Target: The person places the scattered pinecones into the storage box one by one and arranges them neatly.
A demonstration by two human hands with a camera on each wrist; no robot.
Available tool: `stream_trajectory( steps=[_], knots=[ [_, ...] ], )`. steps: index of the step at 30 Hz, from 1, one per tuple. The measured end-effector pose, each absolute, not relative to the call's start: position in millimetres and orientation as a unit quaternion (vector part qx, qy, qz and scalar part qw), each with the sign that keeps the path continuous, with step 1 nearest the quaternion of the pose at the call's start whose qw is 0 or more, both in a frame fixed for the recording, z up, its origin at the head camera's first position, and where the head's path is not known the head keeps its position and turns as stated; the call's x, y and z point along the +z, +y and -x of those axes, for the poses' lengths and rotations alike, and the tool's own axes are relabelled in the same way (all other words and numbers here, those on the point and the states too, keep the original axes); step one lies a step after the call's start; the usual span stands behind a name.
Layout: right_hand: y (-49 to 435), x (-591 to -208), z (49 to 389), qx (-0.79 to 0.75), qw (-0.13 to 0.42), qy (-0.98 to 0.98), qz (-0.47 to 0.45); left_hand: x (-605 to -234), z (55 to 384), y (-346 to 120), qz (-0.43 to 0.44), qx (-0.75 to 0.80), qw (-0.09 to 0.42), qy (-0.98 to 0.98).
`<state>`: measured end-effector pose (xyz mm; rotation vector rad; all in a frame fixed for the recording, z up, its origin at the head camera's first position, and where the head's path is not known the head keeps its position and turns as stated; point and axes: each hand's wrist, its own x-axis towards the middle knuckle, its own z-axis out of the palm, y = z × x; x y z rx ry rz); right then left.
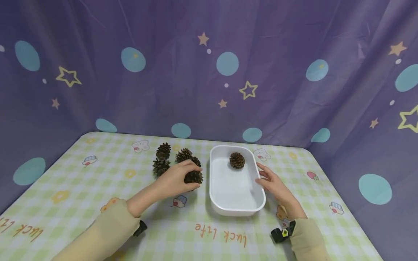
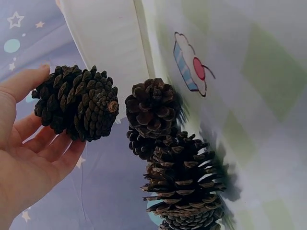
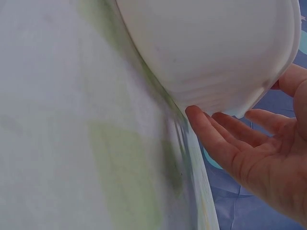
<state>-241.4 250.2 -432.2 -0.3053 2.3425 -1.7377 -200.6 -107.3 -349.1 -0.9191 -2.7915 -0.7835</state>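
Note:
My left hand (image 1: 177, 179) holds a brown pine cone (image 2: 79, 103) between thumb and fingers, left of a white rectangular container (image 1: 233, 210). In the left wrist view, the held cone shows beside other cones standing on the tablecloth. One pine cone (image 1: 237, 160) lies inside the container, toward its far end. On the container's right side rests my right hand (image 1: 274, 185), its relaxed fingers (image 3: 211, 134) against the outer wall and its thumb at the rim.
Two pine cones, one (image 1: 163, 150) behind another (image 1: 161, 167), sit left of my left hand. More cones (image 1: 184, 155) lie just beyond it, partly hidden. A green checked cloth (image 1: 107, 181) covers the table, and a purple patterned curtain (image 1: 169, 90) hangs behind.

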Motion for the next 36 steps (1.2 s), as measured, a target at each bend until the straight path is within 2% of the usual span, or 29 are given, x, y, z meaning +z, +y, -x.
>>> stream_trajectory(
  steps=[8,16,25,36],
  knots=[
    [250,-437,244,-0.596,0.119,0.791,0.066,-349,209,-101,0.305,-0.284,0.067,-0.907],
    [248,-428,238,-0.590,0.107,0.793,0.106,-346,218,-97,0.303,-0.301,0.064,-0.902],
    [249,-434,242,-0.599,0.117,0.791,0.053,-342,224,-90,0.307,-0.305,0.076,-0.898],
    [247,-429,240,-0.592,0.119,0.794,0.063,-336,234,-73,0.297,-0.313,0.084,-0.898]
  ],
)
